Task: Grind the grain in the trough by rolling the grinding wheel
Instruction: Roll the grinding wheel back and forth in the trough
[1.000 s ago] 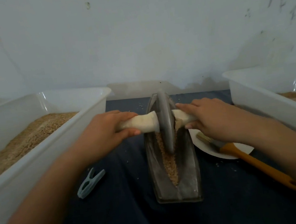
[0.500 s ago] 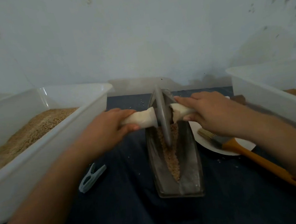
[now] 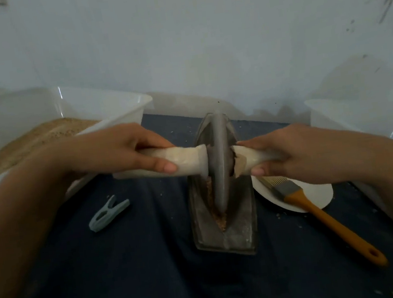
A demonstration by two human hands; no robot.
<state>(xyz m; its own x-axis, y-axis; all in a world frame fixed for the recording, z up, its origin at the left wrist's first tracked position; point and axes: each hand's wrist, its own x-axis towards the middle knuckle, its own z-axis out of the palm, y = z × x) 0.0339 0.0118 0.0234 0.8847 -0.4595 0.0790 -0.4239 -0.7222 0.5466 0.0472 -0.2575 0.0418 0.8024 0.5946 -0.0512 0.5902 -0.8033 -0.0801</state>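
A grey boat-shaped trough [image 3: 241,228] lies lengthwise on the dark cloth, with brown grain [image 3: 221,220] in its groove. A grey disc-shaped grinding wheel [image 3: 220,165] stands on edge in the groove, near the front end. A pale axle handle [image 3: 189,159] runs through it from side to side. My left hand [image 3: 120,151] grips the left end of the handle. My right hand [image 3: 288,154] grips the right end. Most of the grain is hidden behind the wheel.
A white bin [image 3: 111,117] holding grain stands at the left, and another white bin [image 3: 361,114] at the right. A white plate [image 3: 318,192] carries an orange-handled brush [image 3: 324,217] right of the trough. A grey-green clothes peg [image 3: 109,213] lies left of it.
The wheel has rolled toward me along the trough, from its far end to the near part. Both hands kept their grip on the handle and came nearer with it.
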